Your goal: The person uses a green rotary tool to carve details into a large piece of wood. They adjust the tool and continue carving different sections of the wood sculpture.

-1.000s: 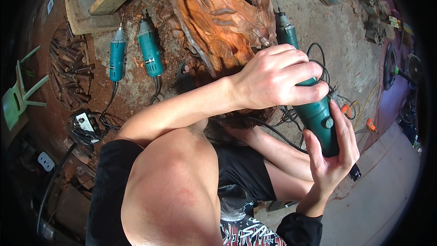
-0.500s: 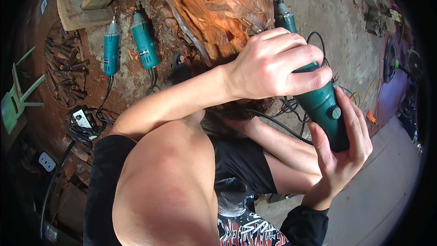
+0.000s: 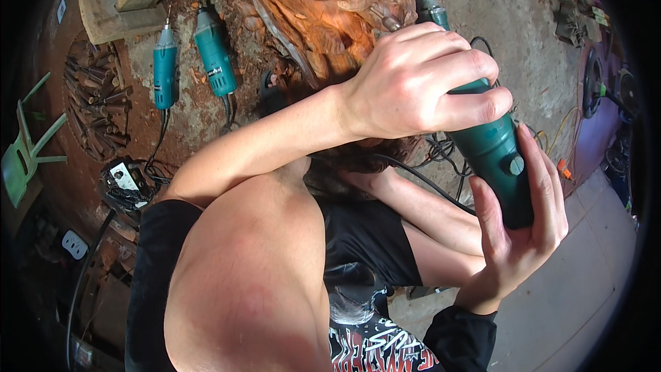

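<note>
My left hand (image 3: pixel 427 79) is wrapped round the front body of a dark green die grinder (image 3: pixel 490 148), palm down. The thumb and fingers of my right hand (image 3: pixel 527 224) clasp the rear end of the grinder's casing. The metal tip (image 3: pixel 391 23) of the tool shows beyond my left knuckles, over a carved piece of reddish-orange wood (image 3: pixel 323 7). Whether the tip touches the wood I cannot tell. My left forearm reaches across beyond my bent, bare knee (image 3: pixel 241 269).
On the floor to the left lie two teal die grinders (image 3: pixel 164 72), a heap of chisels (image 3: pixel 96 100) and a power strip (image 3: pixel 127 182). Another teal grinder (image 3: pixel 432 10) lies right of the carving. Black cables (image 3: pixel 441 148) tangle beneath my hands. A green plastic chair (image 3: pixel 27 145) stands far left.
Both hands keep their hold on the die grinder. Its front and my left hand have moved slightly away from me along the wood. The whole view has shifted a little.
</note>
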The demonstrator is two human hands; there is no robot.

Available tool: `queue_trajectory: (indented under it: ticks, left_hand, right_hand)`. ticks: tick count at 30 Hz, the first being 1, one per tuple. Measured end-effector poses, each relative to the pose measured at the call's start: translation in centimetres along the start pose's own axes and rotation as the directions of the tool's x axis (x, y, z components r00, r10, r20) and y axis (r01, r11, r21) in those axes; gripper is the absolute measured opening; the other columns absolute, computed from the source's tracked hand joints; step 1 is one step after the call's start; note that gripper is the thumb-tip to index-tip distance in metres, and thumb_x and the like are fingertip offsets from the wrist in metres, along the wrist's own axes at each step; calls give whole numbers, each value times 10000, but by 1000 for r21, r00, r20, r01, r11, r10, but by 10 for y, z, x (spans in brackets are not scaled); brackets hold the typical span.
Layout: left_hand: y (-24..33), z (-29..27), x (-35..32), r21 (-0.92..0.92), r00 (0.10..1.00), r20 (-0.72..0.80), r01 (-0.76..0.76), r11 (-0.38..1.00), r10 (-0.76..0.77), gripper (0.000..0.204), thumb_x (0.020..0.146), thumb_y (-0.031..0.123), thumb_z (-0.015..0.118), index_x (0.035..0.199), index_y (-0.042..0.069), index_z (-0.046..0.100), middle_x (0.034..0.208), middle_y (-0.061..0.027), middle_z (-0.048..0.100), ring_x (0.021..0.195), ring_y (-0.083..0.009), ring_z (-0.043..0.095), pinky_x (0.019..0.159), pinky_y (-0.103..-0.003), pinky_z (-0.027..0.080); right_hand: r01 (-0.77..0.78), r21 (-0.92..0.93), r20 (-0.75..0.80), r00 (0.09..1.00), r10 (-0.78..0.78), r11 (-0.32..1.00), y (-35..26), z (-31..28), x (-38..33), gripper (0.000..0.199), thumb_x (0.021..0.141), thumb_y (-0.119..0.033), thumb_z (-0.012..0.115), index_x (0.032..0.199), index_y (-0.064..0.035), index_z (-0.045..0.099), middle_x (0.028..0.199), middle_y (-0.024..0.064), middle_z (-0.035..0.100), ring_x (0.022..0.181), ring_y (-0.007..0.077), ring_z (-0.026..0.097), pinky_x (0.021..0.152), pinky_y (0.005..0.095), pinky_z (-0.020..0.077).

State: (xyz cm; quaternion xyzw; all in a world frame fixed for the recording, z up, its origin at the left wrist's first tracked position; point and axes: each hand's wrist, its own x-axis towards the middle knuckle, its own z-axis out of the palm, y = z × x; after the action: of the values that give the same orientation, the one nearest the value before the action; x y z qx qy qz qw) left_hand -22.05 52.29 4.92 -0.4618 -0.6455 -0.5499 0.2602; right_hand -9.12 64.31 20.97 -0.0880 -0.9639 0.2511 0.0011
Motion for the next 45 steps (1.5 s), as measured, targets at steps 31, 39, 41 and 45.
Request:
queue_trajectory:
  ticks: [31, 39, 41, 45]
  left_hand:
    - [-13, -30, -14, -288, 987, -57, -163, 944, 153, 308, 781, 160, 860, 1027, 98, 685, 898, -74, 696, 712, -224, 686, 589, -328, 542]
    - [-11, -35, -11, -305, 990, -21, -139, 942, 139, 338, 762, 110, 879, 1032, 92, 676, 923, -74, 685, 719, -228, 688, 579, -335, 555]
    - [-12, -31, -12, -301, 988, -69, -155, 941, 140, 334, 772, 206, 891, 1016, 92, 694, 912, -71, 690, 719, -222, 685, 587, -328, 546]
    - [-12, -31, -14, -303, 988, -78, -149, 941, 132, 338, 762, 194, 891, 1015, 89, 694, 920, -77, 690, 727, -222, 686, 586, -323, 550]
  right_hand:
    - [339, 779, -448, 889, 90, 527, -41, 120, -55, 300, 837, -265, 882, 1095, -194, 745, 1414, 340, 529, 1301, 711, 440, 1071, 743, 428]
    - [327, 759, -454, 885, 98, 564, -43, 119, -56, 289, 823, -251, 895, 1068, -208, 748, 1401, 323, 549, 1271, 702, 482, 1053, 731, 458]
    - [355, 737, -481, 873, 77, 575, -43, 121, -53, 301, 810, -245, 905, 1063, -210, 747, 1394, 321, 554, 1262, 699, 494, 1046, 729, 467]
    - [312, 754, -436, 896, 85, 578, -44, 114, -52, 324, 794, -225, 916, 1068, -214, 743, 1384, 320, 558, 1261, 692, 501, 1046, 728, 468]
